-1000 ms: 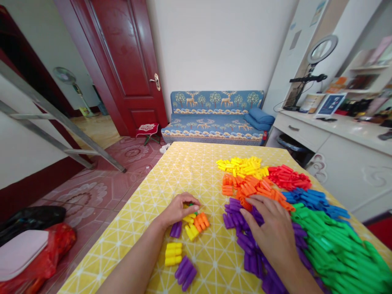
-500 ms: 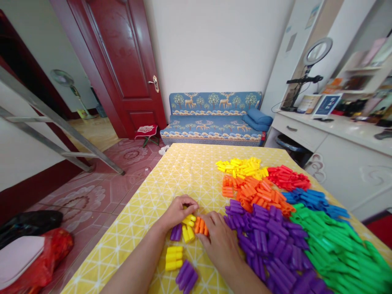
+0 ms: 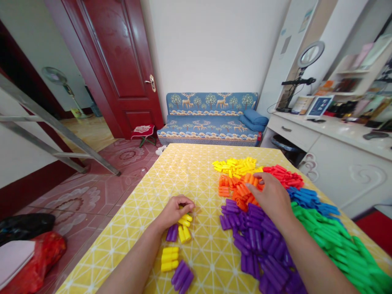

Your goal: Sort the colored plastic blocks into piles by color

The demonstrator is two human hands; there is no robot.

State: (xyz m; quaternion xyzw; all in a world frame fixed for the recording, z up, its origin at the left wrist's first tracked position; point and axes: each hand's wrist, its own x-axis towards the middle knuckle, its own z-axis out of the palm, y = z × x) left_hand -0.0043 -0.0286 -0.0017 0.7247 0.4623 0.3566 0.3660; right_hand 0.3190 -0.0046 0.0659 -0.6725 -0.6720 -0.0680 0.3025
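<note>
My left hand (image 3: 177, 209) rests on the near part of the table with thumb and fingers curled together; whatever lies between them is hidden. Under and beside it lie a yellow building block (image 3: 184, 234) made of joined tubes and a purple block (image 3: 172, 233). Closer to me are another yellow block (image 3: 169, 259) and a purple one (image 3: 183, 277). My right hand (image 3: 272, 196) reaches over the orange pile (image 3: 240, 192), thumb and fingertips closed around an orange building block (image 3: 251, 179) at the pile's right side.
Heaps of yellow (image 3: 235, 165), red (image 3: 283, 175), blue (image 3: 309, 200), green (image 3: 337, 245) and purple blocks (image 3: 260, 245) spread over the right of the patterned tablecloth (image 3: 183, 171). A blue sofa (image 3: 211, 120) stands beyond the table, a white cabinet (image 3: 346, 159) to the right.
My right hand has moved from beside the left hand to the orange pile at the right. The orange block that lay beside my left hand is gone from there. My left hand stays put.
</note>
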